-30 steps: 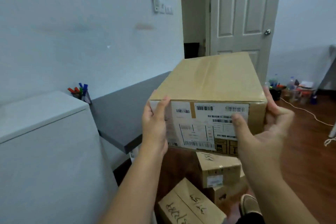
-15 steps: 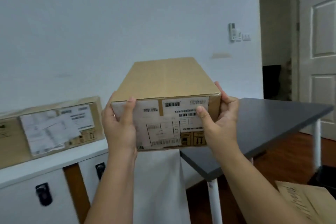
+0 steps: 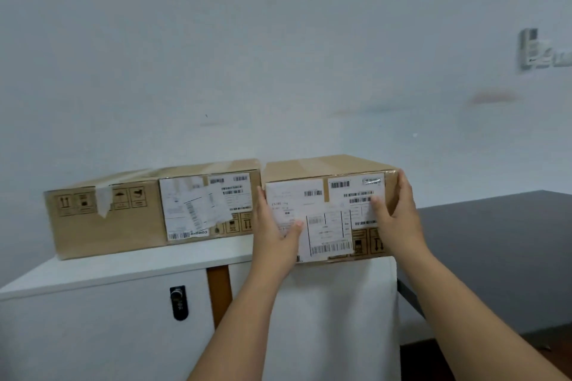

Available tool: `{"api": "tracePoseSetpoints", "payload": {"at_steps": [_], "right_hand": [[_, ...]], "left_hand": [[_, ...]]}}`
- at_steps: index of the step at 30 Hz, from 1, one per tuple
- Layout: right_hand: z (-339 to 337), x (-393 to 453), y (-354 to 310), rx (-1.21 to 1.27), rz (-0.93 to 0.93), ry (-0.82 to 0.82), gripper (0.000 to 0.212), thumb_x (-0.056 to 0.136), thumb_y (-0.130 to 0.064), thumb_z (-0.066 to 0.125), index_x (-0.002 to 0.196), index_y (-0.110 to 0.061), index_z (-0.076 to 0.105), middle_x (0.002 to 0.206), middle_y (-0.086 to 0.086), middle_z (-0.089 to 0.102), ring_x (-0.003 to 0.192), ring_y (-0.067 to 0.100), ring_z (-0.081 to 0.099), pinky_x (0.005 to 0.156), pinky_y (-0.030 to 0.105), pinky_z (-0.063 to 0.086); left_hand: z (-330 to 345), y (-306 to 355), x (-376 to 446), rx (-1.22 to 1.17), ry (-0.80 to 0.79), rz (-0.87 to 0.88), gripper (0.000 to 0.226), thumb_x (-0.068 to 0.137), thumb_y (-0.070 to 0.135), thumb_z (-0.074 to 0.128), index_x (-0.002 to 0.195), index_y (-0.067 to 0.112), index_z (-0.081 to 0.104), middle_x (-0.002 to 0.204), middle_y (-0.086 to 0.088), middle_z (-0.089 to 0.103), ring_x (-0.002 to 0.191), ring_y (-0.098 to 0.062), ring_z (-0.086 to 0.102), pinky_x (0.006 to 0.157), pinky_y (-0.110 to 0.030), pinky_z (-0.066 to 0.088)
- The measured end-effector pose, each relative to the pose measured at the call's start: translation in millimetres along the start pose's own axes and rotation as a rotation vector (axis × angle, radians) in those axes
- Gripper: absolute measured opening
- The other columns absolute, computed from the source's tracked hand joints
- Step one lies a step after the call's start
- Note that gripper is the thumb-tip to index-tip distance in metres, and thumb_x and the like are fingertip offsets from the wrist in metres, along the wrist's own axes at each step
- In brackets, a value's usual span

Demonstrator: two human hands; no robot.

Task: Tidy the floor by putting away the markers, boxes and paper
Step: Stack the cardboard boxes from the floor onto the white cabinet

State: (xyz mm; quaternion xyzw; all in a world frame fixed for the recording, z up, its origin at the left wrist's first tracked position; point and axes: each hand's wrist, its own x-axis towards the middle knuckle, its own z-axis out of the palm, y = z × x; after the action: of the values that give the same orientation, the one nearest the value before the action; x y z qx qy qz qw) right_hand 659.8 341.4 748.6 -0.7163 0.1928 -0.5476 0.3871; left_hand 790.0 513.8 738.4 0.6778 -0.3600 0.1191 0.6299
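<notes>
Atop cabinet (image 3: 123,269), both hands' grip clasps box (image 3: 325,170).

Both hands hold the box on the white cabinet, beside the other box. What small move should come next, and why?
Probably push the held box a little further back, then let go. Its bottom seems to rest on the white cabinet, close beside the larger box, but its front face sits at the cabinet's front edge. The left hand and right hand grip its two sides.
</notes>
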Motion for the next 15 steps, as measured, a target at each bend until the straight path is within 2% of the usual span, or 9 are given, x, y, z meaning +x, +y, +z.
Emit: {"api": "tracePoseSetpoints", "payload": {"at_steps": [1, 3, 5, 6, 8, 10, 12, 15], "right_hand": [[8.1, 3.4, 5.0, -0.085, -0.008, -0.004, 0.074, 0.096, -0.021, 0.053, 0.155, -0.023, 0.008, 0.158, 0.0, 0.024, 0.144, 0.018, 0.026, 0.116, 0.04, 0.027], [25.4, 5.2, 17.2, -0.221, 0.012, -0.053, 0.082, 0.095, -0.013, 0.052, 0.155, -0.021, -0.003, 0.162, 0.003, 0.01, 0.148, 0.022, 0.016, 0.117, 0.041, 0.023], [41.7, 5.8, 30.9, -0.275, 0.065, -0.141, 0.09, 0.094, -0.007, 0.051, 0.154, -0.025, -0.013, 0.163, 0.004, 0.002, 0.147, 0.025, 0.017, 0.115, 0.042, 0.026], [48.8, 7.5, 37.2, -0.286, 0.088, -0.181, 0.093, 0.094, -0.004, 0.051, 0.152, -0.028, -0.017, 0.163, 0.004, -0.001, 0.147, 0.026, 0.019, 0.114, 0.042, 0.027], [60.8, 15.9, 46.4, -0.298, 0.104, -0.228, 0.099, 0.092, -0.003, 0.054, 0.15, -0.031, -0.022, 0.162, 0.004, -0.004, 0.146, 0.028, 0.02, 0.115, 0.041, 0.027], [71.1, 28.5, 51.9, -0.323, 0.11, -0.258, 0.105, 0.09, -0.008, 0.059, 0.149, -0.032, -0.025, 0.161, 0.006, -0.002, 0.146, 0.029, 0.02, 0.115, 0.044, 0.029], [78.3, 42.3, 57.4, -0.356, 0.131, -0.3, 0.107, 0.089, -0.015, 0.061, 0.148, -0.033, -0.027, 0.16, 0.009, 0.005, 0.144, 0.031, 0.024, 0.114, 0.048, 0.033], [86.0, 60.1, 67.3, -0.425, 0.146, -0.375, 0.104, 0.091, -0.027, 0.059, 0.148, -0.032, -0.028, 0.158, 0.014, 0.012, 0.141, 0.033, 0.029, 0.113, 0.048, 0.032]], "left_hand": [[2.2, -6.2, 2.6, 0.027, 0.0, -0.001, 0.104, 0.086, 0.01, 0.07, 0.155, 0.04, -0.002, 0.158, 0.006, 0.023, 0.146, -0.016, 0.024, 0.119, -0.043, 0.025], [5.8, -21.3, 5.8, 0.133, 0.019, -0.004, 0.106, 0.088, 0.007, 0.064, 0.153, 0.041, -0.012, 0.161, 0.006, 0.02, 0.144, -0.017, 0.027, 0.112, -0.03, 0.028], [6.4, -38.1, 10.9, 0.258, 0.039, 0.001, 0.107, 0.088, 0.008, 0.063, 0.151, 0.043, -0.015, 0.16, 0.003, 0.02, 0.136, -0.014, 0.035, 0.096, -0.021, 0.034], [6.1, -45.5, 15.5, 0.282, 0.045, -0.004, 0.107, 0.088, 0.009, 0.066, 0.151, 0.043, -0.014, 0.159, 0.002, 0.02, 0.134, -0.013, 0.036, 0.094, -0.021, 0.034], [1.9, -57.7, 29.7, 0.313, 0.072, -0.027, 0.112, 0.084, 0.017, 0.074, 0.152, 0.042, -0.011, 0.155, 0.002, 0.019, 0.139, -0.018, 0.03, 0.101, -0.024, 0.032], [-6.4, -68.8, 48.1, 0.481, 0.121, -0.06, 0.12, 0.075, 0.039, 0.081, 0.153, 0.035, -0.01, 0.156, 0.0, 0.015, 0.143, -0.028, 0.022, 0.113, -0.037, 0.025], [-15.1, -79.7, 66.3, 0.676, 0.132, -0.113, 0.131, 0.067, 0.061, 0.078, 0.154, 0.027, -0.015, 0.163, 0.001, -0.004, 0.148, -0.034, 0.006, 0.119, -0.049, 0.013], [-25.8, -95.0, 87.2, 0.826, 0.083, -0.144, 0.139, 0.067, 0.07, 0.072, 0.15, 0.021, -0.029, 0.157, -0.001, -0.038, 0.146, -0.034, -0.026, 0.117, -0.053, -0.012]]}}
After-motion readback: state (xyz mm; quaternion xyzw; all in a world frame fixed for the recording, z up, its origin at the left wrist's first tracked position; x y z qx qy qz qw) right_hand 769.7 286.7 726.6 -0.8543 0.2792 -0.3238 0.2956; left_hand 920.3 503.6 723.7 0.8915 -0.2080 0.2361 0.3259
